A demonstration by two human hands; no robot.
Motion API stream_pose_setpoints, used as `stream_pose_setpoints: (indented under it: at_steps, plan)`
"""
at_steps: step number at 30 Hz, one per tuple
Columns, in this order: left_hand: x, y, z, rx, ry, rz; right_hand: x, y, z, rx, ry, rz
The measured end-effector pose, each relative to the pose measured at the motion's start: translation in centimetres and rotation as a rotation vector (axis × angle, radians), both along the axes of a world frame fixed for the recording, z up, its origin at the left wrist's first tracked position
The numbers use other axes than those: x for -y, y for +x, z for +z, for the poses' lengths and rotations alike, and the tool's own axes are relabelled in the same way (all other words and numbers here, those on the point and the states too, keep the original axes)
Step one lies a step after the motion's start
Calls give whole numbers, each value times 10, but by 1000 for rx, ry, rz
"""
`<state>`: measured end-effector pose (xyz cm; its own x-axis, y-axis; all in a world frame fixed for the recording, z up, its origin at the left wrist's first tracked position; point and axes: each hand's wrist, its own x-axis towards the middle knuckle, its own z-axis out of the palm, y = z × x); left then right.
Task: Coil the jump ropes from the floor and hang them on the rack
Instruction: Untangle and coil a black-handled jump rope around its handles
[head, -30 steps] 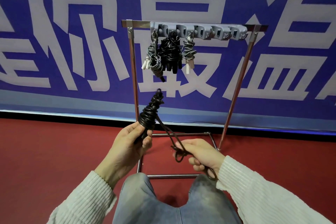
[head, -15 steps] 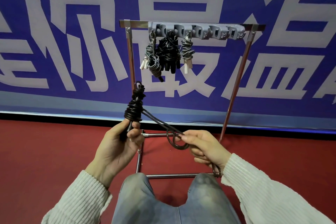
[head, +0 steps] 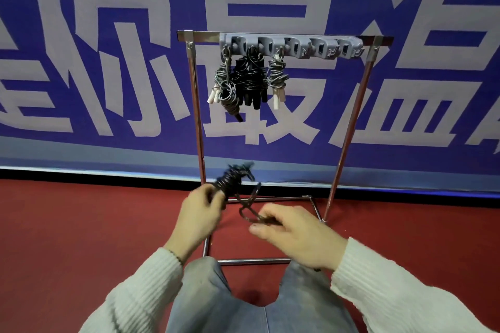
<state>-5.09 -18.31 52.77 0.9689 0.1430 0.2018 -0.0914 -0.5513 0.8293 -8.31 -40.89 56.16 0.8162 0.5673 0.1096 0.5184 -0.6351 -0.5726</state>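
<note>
A black jump rope (head: 232, 180), mostly wound into a tight bundle, is gripped at its lower end by my left hand (head: 200, 213). A loose length of it runs down to the right into my right hand (head: 290, 230), which pinches a small loop. Both hands are blurred by motion, low in front of the metal rack (head: 351, 121). Its grey hook bar (head: 292, 44) carries several coiled ropes at its left end: a grey one (head: 224, 81), a black one (head: 250, 76) and another grey one (head: 277, 76). The hooks to the right hang bare.
The rack's base frame (head: 254, 261) lies on the red floor (head: 81, 224) just beyond my knees (head: 205, 284). A blue banner with large white characters (head: 108, 62) stands right behind the rack.
My left hand has dropped and tilted the rope bundle to the right. My right hand has moved lower and nearer with the loose loop. The view has shifted down slightly.
</note>
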Motion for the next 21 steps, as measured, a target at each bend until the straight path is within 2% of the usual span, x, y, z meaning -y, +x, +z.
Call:
stream_pose_setpoints:
  at_steps: [1,3,4,6,8,10,12,15,16,18,19,21]
  plan:
    - [5,-1,-5,-18,256,-35,-1,2,10,53,-34,27]
    - [18,-8,-5,-46,607,-179,1,16,25,166,-145,63]
    - [24,-14,0,-46,717,-304,5,27,29,167,-170,57]
    - [28,-26,15,-31,758,-578,18,48,31,66,-111,29]
    - [21,-34,30,-43,599,-770,33,63,26,-77,57,-2]
    - [9,-39,40,-106,261,-863,40,64,18,-207,218,-8]
    - [2,-42,40,-143,-76,-899,35,53,6,-281,304,-11]
    - [3,-39,31,-149,-499,-845,12,25,-10,-482,526,-121]
    - [4,-37,29,-157,-638,-811,6,15,-16,-447,538,-137]
    - [4,-31,24,-184,-881,-705,0,-2,-29,-233,472,-115]
    - [5,-30,22,-214,-951,-639,-1,-9,-30,-113,397,-84]
    - [7,-28,17,-284,-974,-498,2,-16,-28,48,152,-61]
